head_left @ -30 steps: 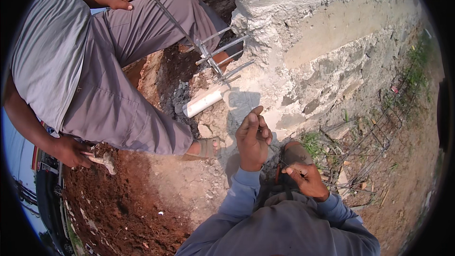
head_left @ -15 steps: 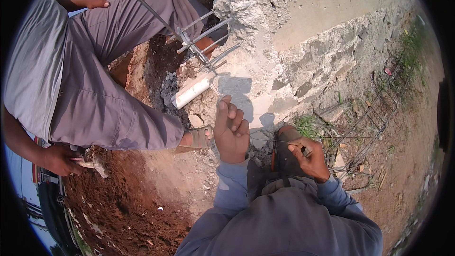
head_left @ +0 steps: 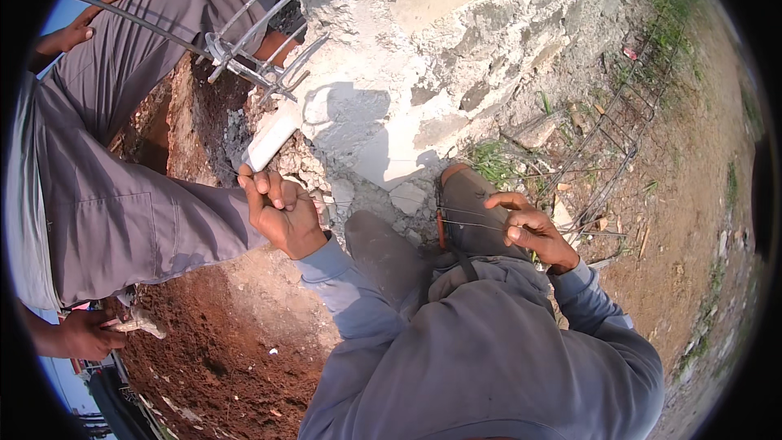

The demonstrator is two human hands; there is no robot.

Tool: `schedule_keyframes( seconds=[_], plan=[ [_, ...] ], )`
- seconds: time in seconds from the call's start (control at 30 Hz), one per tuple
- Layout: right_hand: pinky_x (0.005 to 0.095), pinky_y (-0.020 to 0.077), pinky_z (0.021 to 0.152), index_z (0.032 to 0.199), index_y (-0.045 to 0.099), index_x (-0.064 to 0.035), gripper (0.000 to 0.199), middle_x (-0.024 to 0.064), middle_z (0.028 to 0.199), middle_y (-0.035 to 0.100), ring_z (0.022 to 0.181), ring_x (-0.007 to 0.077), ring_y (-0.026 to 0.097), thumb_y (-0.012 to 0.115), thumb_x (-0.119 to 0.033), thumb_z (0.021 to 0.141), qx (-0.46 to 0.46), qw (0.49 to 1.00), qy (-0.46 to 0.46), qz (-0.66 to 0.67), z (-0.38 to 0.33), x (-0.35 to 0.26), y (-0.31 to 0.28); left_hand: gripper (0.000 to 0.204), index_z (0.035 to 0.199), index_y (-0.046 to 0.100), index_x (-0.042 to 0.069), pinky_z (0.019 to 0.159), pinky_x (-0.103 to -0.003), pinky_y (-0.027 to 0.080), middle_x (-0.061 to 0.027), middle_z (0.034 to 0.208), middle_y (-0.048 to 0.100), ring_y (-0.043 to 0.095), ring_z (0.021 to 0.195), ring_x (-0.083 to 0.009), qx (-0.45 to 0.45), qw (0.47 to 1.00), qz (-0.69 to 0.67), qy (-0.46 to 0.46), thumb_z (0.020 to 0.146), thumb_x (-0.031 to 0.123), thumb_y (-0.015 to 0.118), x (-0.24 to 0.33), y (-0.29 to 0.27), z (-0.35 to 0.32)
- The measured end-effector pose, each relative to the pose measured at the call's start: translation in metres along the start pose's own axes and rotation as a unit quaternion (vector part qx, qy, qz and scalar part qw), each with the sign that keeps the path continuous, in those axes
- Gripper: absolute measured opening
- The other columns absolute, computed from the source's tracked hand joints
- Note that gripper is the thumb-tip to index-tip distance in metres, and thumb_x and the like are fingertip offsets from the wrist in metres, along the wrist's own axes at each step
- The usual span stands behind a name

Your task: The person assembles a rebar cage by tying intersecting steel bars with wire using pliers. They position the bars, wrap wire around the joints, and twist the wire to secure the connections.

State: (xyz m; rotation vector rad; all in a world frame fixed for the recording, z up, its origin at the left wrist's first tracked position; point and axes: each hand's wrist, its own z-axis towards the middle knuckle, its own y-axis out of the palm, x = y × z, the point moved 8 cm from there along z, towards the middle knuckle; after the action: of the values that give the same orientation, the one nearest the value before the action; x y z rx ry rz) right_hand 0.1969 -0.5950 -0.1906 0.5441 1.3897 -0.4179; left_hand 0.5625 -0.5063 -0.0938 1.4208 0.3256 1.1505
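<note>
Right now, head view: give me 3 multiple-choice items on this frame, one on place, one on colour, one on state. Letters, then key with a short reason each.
1. Where does the white pipe piece lie?
A. Past the left hand, at the foot of the broken concrete
B. In the right hand
C. On the rebar cage at the right

2. What colour are the co-worker's trousers?
A. Blue
B. Grey
C. Orange

3. How does the thin wire stand?
A. Coiled on the soil
B. Lying loose, touched by no hand
C. Drawn out sideways from the right hand's pinch

Key:
1 A: the pipe sits just beyond the left hand's fingers, beside the concrete.
2 B: the leg next to the left hand is plain grey.
3 C: thin strands run leftward from the pinched fingers; where they end cannot be told.
</note>
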Motion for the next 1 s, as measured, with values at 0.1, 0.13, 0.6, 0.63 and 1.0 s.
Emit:
schedule_keyframes(
  seconds=[0.1, 0.13, 0.6, 0.63, 1.0],
  plan=[
    [0.0286, 0.0446, 0.075, 0.081, 0.064, -0.0025, 0.041, 0.0076, 0.108, 0.06, 0.091, 0.0146, 0.057, 0.055, -0.038, 0.099, -0.074, 0.982, 0.173, 0.003, -0.015, 0.046, 0.018, 0.018, 0.114, 0.051, 0.003, 0.04, -0.022, 0.027, -0.0036, 0.071, 0.049, 0.034, 0.051, -0.0076, 0.0, 0.999, -0.018, -0.035, 0.104, 0.017, 0.046, -0.005, -0.005, -0.006],
    [0.0291, 0.0446, 0.073, 0.082, 0.064, -0.0028, 0.041, 0.0072, 0.106, 0.06, 0.088, 0.0136, 0.057, 0.054, -0.038, 0.1, -0.082, 0.98, 0.179, 0.009, -0.021, 0.049, 0.023, 0.017, 0.114, 0.05, 0.003, 0.04, -0.022, 0.026, -0.0037, 0.071, 0.049, 0.034, 0.051, -0.0075, 0.004, 1.0, -0.001, -0.021, 0.104, 0.016, 0.046, -0.004, -0.007, -0.008],
    [0.0454, 0.0388, 0.067, 0.079, 0.049, -0.0021, 0.029, 0.0147, 0.068, 0.044, 0.07, 0.033, 0.053, 0.054, -0.023, 0.099, -0.041, 0.981, -0.075, -0.174, -0.036, -0.003, 0.035, 0.023, 0.115, 0.048, -0.002, 0.039, -0.024, 0.019, -0.0031, 0.068, 0.039, 0.022, 0.049, -0.0078, -0.129, 0.988, -0.015, -0.082, 0.106, 0.019, 0.041, 0.005, -0.008, -0.002],
    [0.0463, 0.0411, 0.07, 0.089, 0.056, -0.0024, 0.027, 0.0171, 0.075, 0.053, 0.074, 0.0358, 0.057, 0.051, -0.026, 0.1, -0.065, 0.984, -0.013, -0.166, -0.037, 0.007, 0.034, 0.025, 0.115, 0.049, -0.002, 0.039, -0.024, 0.018, -0.0028, 0.068, 0.038, 0.02, 0.049, -0.0072, -0.129, 0.987, -0.028, -0.092, 0.106, 0.02, 0.041, 0.004, -0.009, 0.001],
    [0.0382, 0.0477, 0.077, 0.103, 0.063, 0.0009, 0.031, 0.013, 0.089, 0.066, 0.081, 0.0246, 0.063, 0.045, -0.025, 0.102, -0.158, 0.98, -0.012, 0.119, -0.045, 0.002, 0.048, 0.031, 0.115, 0.05, 0.001, 0.054, -0.032, 0.021, -0.0012, 0.069, 0.037, 0.017, 0.05, -0.0088, -0.222, 0.953, -0.046, -0.202, 0.107, 0.028, 0.036, -0.005, 0.017, 0.001]
  ],
)
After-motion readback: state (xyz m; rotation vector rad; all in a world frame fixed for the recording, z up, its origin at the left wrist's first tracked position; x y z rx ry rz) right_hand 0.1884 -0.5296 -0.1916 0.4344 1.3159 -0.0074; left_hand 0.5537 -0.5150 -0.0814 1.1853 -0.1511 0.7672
